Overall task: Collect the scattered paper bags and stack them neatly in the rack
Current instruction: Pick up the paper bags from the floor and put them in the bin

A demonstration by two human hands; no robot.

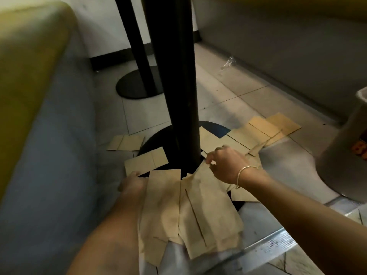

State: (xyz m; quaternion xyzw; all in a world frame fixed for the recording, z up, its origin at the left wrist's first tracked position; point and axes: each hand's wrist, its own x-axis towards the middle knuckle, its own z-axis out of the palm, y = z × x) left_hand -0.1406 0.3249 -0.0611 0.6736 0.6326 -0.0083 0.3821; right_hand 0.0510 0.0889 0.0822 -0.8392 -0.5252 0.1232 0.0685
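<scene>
From the head view, the black table post (178, 86) stands in the middle on a round black base (156, 141), and everything is crowded against it. To the left of the post a grey and yellow seat (39, 116) closes in that side; to the right of it a strip of tiled floor (238, 92) runs open toward a grey wall panel (288, 56). A second black post (133, 36) stands behind the first. A pale pedestal (347, 145) is cut off at the right edge of the frame.

The rack cannot be made out. The left hand (132, 183) is blurred and half hidden behind the fanned bunch of paper bags (188, 211) it holds, so the fingers around them cannot be told apart; the bunch's lower end blurs into a grey shape at the bottom.

The right hand (224, 163), with a bracelet (243, 173) at the wrist, pinches the top corner of a bag just right of the post's foot. More loose bags lie flat around the base: two left of the post (127, 142), a spread to its right (264, 130).
</scene>
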